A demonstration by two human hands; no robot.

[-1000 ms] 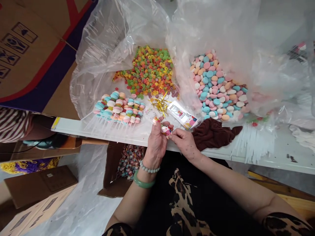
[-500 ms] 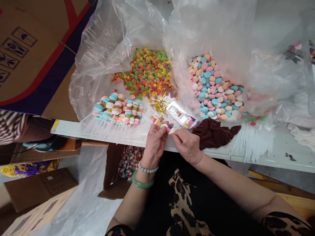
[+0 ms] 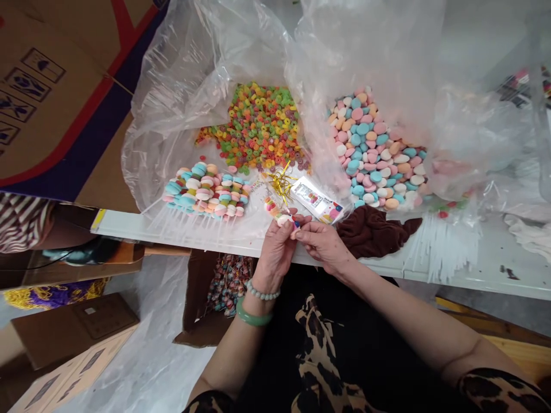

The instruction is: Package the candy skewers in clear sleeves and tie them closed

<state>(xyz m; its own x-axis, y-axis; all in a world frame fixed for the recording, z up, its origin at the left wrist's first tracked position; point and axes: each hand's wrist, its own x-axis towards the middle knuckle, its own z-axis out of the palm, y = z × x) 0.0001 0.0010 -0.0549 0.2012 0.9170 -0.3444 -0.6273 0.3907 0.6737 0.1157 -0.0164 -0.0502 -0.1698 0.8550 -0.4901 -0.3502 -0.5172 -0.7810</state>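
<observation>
My left hand (image 3: 278, 248) and my right hand (image 3: 322, 241) meet over the table edge, both pinching a short white stick threaded with pastel disc candies (image 3: 275, 211). Its candy end tilts away from me. Just beyond my hands lie gold twist ties (image 3: 280, 184) and a printed packet (image 3: 317, 199). A brown cloth (image 3: 374, 232) sits to the right of my right hand. Behind them are heaped rainbow ring candies (image 3: 253, 129), pastel disc candies (image 3: 370, 143), and a row of candy sticks (image 3: 205, 189).
Clear plastic sheeting (image 3: 206, 69) surrounds the candies on a white table (image 3: 172, 226). Loose white sticks (image 3: 443, 249) lie at right. Below the edge, an open cardboard box (image 3: 193, 298) holds wrapped sweets. A striped sleeve (image 3: 21, 221) of another person shows at left.
The candy stick has swung from lying nearly level between my hands to a steeper tilt. My right hand has moved left and closer to my left hand.
</observation>
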